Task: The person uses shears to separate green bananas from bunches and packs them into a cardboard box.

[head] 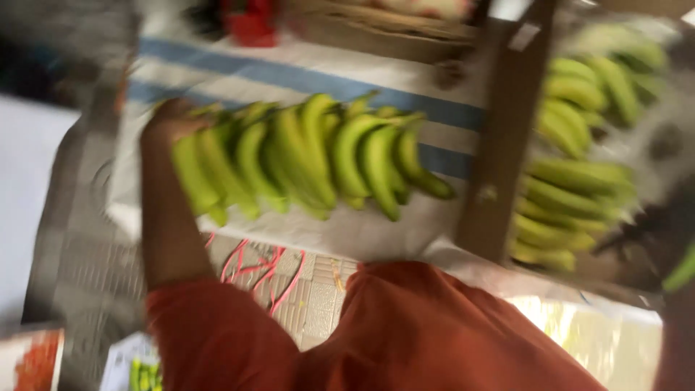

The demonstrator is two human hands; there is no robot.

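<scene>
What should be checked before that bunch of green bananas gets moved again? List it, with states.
1. Left hand on the banana bunch: ok, it holds the bunch's left end.
2. Right hand supporting the bunch: cannot tell, not in view.
3. Bunch in one piece: ok, the fingers hang together.
4. White cloth with blue stripes beneath: ok, it lies below the bunch.
5. Cardboard box of bananas on the right: ok, apart from the bunch.
6. Sharpness of view: not ok, the picture is blurred.

head camera looks steeply down, close over the green bananas (311,156), blurred.
</scene>
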